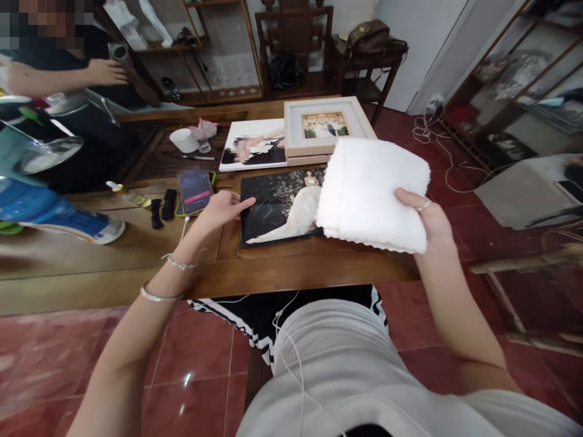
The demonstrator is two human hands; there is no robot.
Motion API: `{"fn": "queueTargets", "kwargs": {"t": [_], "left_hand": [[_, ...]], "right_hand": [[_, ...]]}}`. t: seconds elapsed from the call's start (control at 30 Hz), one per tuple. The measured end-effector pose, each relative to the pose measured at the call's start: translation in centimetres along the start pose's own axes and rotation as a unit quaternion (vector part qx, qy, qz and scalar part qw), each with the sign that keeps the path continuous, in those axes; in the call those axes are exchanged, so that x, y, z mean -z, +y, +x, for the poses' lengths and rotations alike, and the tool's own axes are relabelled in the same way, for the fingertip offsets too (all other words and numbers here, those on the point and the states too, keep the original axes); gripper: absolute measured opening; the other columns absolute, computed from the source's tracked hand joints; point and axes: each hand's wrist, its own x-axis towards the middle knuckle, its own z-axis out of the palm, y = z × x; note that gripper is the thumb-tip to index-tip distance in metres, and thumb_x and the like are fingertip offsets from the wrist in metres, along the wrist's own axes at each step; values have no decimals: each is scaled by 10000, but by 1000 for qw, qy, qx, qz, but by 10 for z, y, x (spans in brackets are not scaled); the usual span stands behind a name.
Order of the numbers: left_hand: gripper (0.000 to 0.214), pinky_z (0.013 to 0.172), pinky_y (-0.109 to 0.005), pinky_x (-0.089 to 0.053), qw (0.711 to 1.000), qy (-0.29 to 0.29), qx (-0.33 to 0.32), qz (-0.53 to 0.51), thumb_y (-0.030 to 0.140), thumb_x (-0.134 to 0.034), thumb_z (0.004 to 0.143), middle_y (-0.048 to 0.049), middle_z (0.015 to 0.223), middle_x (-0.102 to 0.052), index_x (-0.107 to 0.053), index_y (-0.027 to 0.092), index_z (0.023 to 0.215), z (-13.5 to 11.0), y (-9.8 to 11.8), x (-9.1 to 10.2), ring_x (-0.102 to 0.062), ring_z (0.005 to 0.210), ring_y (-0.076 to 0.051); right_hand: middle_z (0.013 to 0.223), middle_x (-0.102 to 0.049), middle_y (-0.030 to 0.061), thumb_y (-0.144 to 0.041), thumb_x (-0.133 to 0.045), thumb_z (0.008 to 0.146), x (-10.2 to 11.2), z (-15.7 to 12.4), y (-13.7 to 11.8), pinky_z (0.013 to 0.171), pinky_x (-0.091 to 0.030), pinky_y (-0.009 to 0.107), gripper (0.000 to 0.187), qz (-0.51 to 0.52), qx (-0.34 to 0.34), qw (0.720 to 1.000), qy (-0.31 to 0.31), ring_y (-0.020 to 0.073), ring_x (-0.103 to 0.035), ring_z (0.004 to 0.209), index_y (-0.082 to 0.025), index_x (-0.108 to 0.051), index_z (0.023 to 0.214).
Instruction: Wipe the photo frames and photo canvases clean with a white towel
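Observation:
A dark photo album [277,209] lies flat on the wooden table, its picture showing a person in a long white gown. At its left edge is my left hand [223,209], thumb on the surface and the other fingers bent beside the edge, partly hidden. My right hand [428,218] grips a folded white towel [371,188], thumb on top and fingers underneath out of sight. The towel is held above the album's right end and covers part of it.
Behind the album stand a framed photo [328,127] and a white-edged photo panel [255,142]. To the left are a phone [195,189], black straps [163,206], a small dropper bottle [130,194], a blue-labelled bottle [59,212] and a white cup [183,141]. Another person [91,76] is across the table.

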Motion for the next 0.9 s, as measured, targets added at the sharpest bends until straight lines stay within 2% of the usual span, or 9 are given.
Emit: {"fn": "queueTargets", "kwargs": {"t": [0.07,0.17,0.27,0.37,0.5,0.57,0.67,0.83,0.9], "left_hand": [[405,696,-314,-416,987,19,-33,155,399,-759,751,7,464,-447,-507,201,504,3,6,-3,-532,618,-204],[240,786,-341,-418,969,86,-100,208,339,-743,751,-40,673,-562,-586,181,663,-6,22,-12,-550,744,-228],[150,778,-309,-430,968,111,-177,141,320,-646,833,-65,852,-634,-646,171,816,-32,48,-27,-574,790,-202],[210,644,-256,-417,974,25,-223,23,360,-597,884,-48,813,-670,-682,173,840,-60,73,-50,-593,739,-172],[233,600,-239,-401,973,-11,-202,-114,363,-746,778,-42,814,-675,-691,173,900,-71,86,-82,-580,703,-151],[276,621,-242,-424,963,-60,-174,-195,367,-790,733,-34,781,-658,-680,175,898,-67,83,-91,-580,693,-148],[269,649,-255,-455,937,-143,-151,-280,395,-761,768,-53,835,-670,-679,175,897,-60,78,-89,-604,724,-158],[230,530,-216,-378,954,-51,-192,-225,378,-775,768,4,678,-584,-656,181,776,-57,73,-67,-509,589,-108],[225,519,-212,-371,958,-67,-203,-189,376,-765,778,13,661,-564,-651,182,780,-58,73,-64,-493,580,-103]], "right_hand": [[1123,-715,92,-298,-761,601,-7,-2,4,857,-615,518,380,3,-1,1000,-25,349,-673,1034,-211,-685,963],[1103,-717,72,-333,-717,638,-15,-3,9,845,-617,521,296,-2,19,999,-40,336,-672,1049,-242,-662,915],[1095,-711,54,-361,-702,676,-23,-5,15,849,-616,506,290,-2,71,996,-44,317,-667,1070,-256,-638,938],[1140,-694,35,-390,-720,703,-33,-11,24,883,-603,477,367,4,132,990,-47,293,-647,1112,-269,-614,1033],[1179,-673,35,-448,-720,729,-44,-22,35,911,-580,472,462,-36,191,978,-76,294,-609,1173,-306,-577,1145],[1173,-670,46,-501,-715,729,-46,-25,37,904,-576,487,493,-62,199,974,-87,310,-597,1187,-319,-569,1163],[1160,-669,57,-577,-710,708,-43,-25,34,885,-577,506,554,-77,195,974,-83,329,-590,1188,-326,-564,1180],[1229,-645,39,-527,-714,714,-30,-19,26,933,-559,489,528,-41,196,974,-104,307,-547,1248,-334,-577,1185],[1252,-636,31,-471,-738,710,-26,-16,27,972,-540,486,517,-22,193,973,-128,299,-539,1259,-330,-581,1182]]}}
